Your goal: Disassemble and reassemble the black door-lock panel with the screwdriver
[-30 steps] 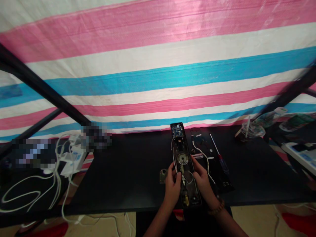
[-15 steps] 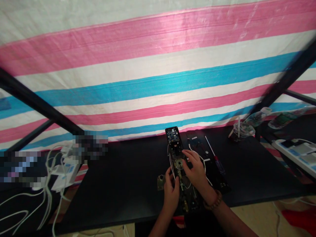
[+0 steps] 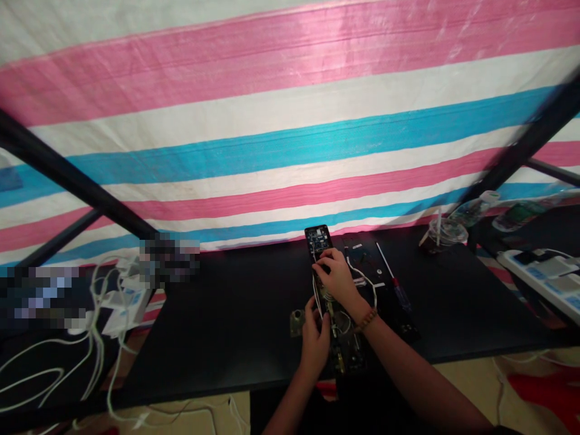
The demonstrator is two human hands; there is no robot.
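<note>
A long black opened device (image 3: 341,347) lies on the dark table, with a blue circuit board (image 3: 318,238) at its far end and white wires along its side. My left hand (image 3: 316,335) rests at the device's left edge, thumb and fingers apart around that edge and the wires. Over the upper part of the device, my right hand (image 3: 335,275) has its thumb and fingers pinched together near the left-side wires; what lies between the fingertips is too small to make out. A wooden bead bracelet (image 3: 367,319) is on the right wrist.
Right of the device lie a screwdriver (image 3: 401,296), small parts and a white cable (image 3: 372,284). A small translucent part (image 3: 296,323) lies left. A plastic cup (image 3: 446,234) and bottles stand at the back right. Power strips and cables are at both sides.
My right hand has moved away from me and left along the device, from the round part toward the circuit board. My left hand stays at the left edge. The view has shifted slightly.
</note>
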